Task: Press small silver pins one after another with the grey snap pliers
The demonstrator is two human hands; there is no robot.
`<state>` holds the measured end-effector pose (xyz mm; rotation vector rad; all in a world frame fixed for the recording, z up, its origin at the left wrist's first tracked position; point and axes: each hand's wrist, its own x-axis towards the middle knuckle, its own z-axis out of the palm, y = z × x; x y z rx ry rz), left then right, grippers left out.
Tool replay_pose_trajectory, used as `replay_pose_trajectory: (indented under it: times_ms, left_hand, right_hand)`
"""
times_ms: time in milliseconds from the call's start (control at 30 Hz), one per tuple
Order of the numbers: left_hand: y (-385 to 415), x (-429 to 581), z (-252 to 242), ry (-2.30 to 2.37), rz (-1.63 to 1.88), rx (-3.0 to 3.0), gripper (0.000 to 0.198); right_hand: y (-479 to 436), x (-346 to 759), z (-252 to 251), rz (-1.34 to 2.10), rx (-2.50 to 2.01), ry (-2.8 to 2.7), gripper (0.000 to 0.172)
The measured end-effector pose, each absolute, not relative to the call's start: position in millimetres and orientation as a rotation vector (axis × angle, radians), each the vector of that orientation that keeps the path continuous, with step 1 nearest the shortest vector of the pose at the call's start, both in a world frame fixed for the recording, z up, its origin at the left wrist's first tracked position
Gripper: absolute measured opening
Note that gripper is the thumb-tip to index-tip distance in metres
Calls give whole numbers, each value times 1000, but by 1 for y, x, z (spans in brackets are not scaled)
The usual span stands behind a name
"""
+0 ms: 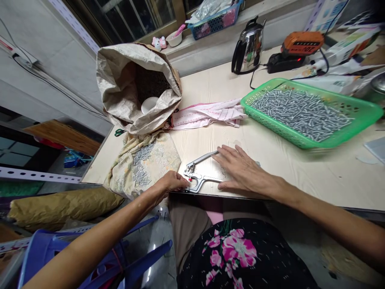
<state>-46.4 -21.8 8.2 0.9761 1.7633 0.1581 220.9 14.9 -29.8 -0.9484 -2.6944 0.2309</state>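
Observation:
Silvery hand pliers (200, 182) with a coil spring and a red bit at the jaw lie at the table's front edge, handles pointing right. Their handles are spread apart. Pinched together at the jaw end are the fingers of my left hand (173, 182); whatever is between them is too small to make out. Over the handle ends is my right hand (243, 170), its fingers stretched out and not wrapped round them. To the left, small metal pieces (142, 164) lie heaped on a patterned yellowish cloth (168, 154).
A green basket (279, 134) of many small metal pins stands at the right. An open woven sack (114, 80) with a white bowl (148, 105) leans at the back left, beside a pink-white cloth (207, 114). Behind are a kettle (249, 46) and an orange battery (302, 43) on a charger.

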Motion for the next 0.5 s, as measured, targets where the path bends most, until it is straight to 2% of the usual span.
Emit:
replay_pose_trajectory:
  times_ms: [67,133,500]
  left_hand:
    - [-21,-46,8,1763,152,977,21]
    - [-21,-47,7,1761,145,980,21]
    - [-22,-51,4,1737,163,1014,25]
  right_hand:
    - [29,221,-29,218,-965,-2784,101]
    - [37,218,-26,235,-947,-2863,106]
    - [24,208,-10,247,-975,-2867,63]
